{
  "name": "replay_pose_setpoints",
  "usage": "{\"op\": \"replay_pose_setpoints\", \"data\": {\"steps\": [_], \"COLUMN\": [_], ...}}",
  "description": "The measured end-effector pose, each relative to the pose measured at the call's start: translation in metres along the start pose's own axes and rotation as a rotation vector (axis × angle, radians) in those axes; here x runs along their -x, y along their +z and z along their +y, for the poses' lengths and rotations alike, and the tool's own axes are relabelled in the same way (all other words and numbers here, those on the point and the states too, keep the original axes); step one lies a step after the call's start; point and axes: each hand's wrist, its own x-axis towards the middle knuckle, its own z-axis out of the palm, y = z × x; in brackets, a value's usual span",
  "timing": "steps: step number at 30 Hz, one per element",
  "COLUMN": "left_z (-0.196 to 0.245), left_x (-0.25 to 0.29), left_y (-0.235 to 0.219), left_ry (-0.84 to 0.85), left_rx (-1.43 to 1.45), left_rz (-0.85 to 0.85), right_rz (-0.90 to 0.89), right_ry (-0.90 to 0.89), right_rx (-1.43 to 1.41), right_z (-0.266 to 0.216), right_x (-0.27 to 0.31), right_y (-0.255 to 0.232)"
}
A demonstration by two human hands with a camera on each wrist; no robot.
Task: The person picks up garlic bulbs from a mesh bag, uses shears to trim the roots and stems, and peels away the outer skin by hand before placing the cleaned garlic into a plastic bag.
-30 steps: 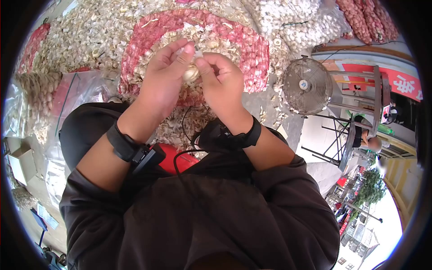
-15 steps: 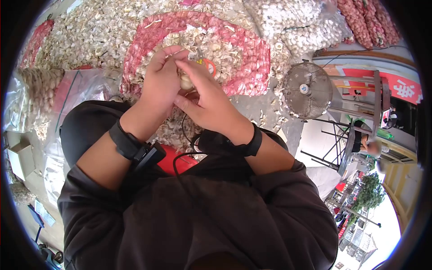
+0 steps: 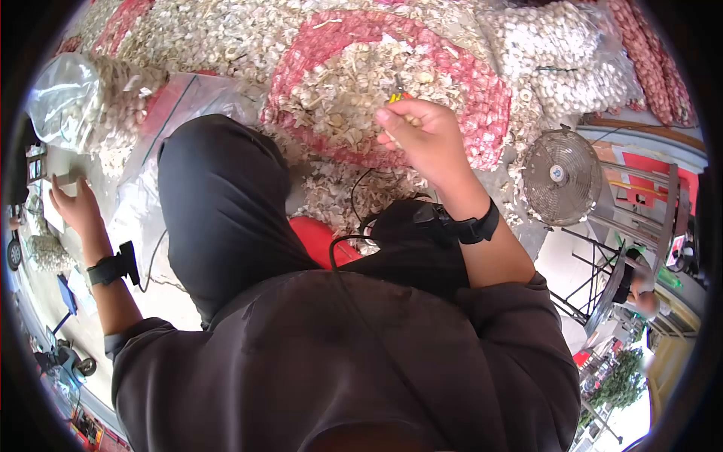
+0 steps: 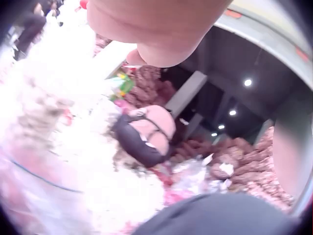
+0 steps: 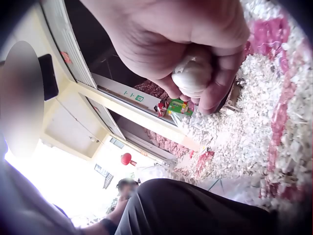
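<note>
Head view: right hand (image 3: 422,139) raised over the red mesh sack (image 3: 482,90) of papery garlic husks, fingers curled tight; what they enclose is mostly hidden from here, only a small yellow-handled tool (image 3: 398,94) poking out above the knuckles, its shape hard to make out. Left hand (image 3: 75,207) far off to the side, well apart, fingers loosely spread and holding nothing; a clear plastic bag (image 3: 68,94) of garlic sits beyond its fingertips. A round wire fan (image 3: 561,175) stands to the outer side of the right wrist. Left wrist view: washed out and blurred; only a fingertip or thumb pad of the left hand (image 4: 156,29) shows, cut off at the top edge, with pale heaps and reddish sacks (image 4: 244,152) beyond, details unreadable. Right wrist view: right hand (image 5: 186,34) fills the top, fingers and thumb wrapped round a smooth, white, rounded garlic bulb (image 5: 193,76), partly covered by the fingers. Below the fingertips, flaky white husk litter (image 5: 244,132) spreads across red mesh.
</note>
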Motion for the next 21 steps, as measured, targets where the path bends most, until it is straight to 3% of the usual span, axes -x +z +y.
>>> {"op": "replay_pose_setpoints", "data": {"steps": [1, 2, 4, 5, 6, 7, 8, 10, 12, 14, 15, 16, 17, 18, 21], "left_z": [-0.056, -0.091, -0.090, -0.101, -0.214, -0.209, -0.205, -0.184, -0.130, -0.130, -0.127, -0.153, -0.106, -0.043, 0.035], "left_x": [0.030, 0.066, 0.124, 0.159, 0.229, 0.258, 0.285, 0.319, 0.305, 0.288, 0.265, 0.245, 0.199, 0.142, 0.037], "left_y": [0.003, 0.000, -0.027, -0.033, -0.005, 0.004, 0.004, 0.008, 0.024, 0.057, 0.068, 0.097, 0.081, 0.048, 0.007], "left_ry": [-0.203, -0.437, -1.223, -1.501, -1.498, -1.607, -1.895, -1.897, -1.617, -1.317, -1.086, -1.320, -1.220, -1.252, -0.968], "left_rx": [-0.307, -0.436, -0.208, 0.111, 0.649, 0.368, 0.658, 0.944, 0.931, 1.079, 1.042, 1.398, 1.336, 1.408, 1.647], "left_rz": [-0.048, -0.113, -0.190, -0.242, -0.572, -0.704, -0.715, -0.833, -0.765, -0.757, -0.820, -0.756, -0.677, -0.539, -0.422], "right_rz": [0.003, 0.020, 0.055, 0.073, 0.062, 0.081, 0.102, 0.139, 0.139, 0.126, 0.099, 0.077, 0.059, 0.010, -0.128], "right_ry": [0.072, 0.118, 0.059, 0.033, -0.076, -0.052, -0.027, 0.002, 0.006, -0.016, 0.031, 0.080, 0.130, 0.142, 0.114], "right_rx": [-0.009, -0.018, -0.055, -0.067, -0.099, -0.099, -0.096, -0.155, -0.217, -0.244, -0.268, -0.295, -0.325, -0.307, -0.298], "right_z": [-0.005, -0.008, -0.002, 0.003, 0.009, 0.009, 0.008, 0.009, 0.014, 0.014, 0.007, -0.003, -0.009, -0.010, -0.021], "right_x": [0.000, 0.001, 0.000, -0.001, -0.004, -0.006, -0.006, -0.005, -0.009, -0.012, -0.012, -0.010, -0.009, -0.007, -0.006], "right_y": [0.000, 0.001, 0.003, 0.001, 0.000, 0.001, 0.002, 0.003, 0.004, 0.006, 0.009, 0.014, 0.015, 0.011, 0.000]}}
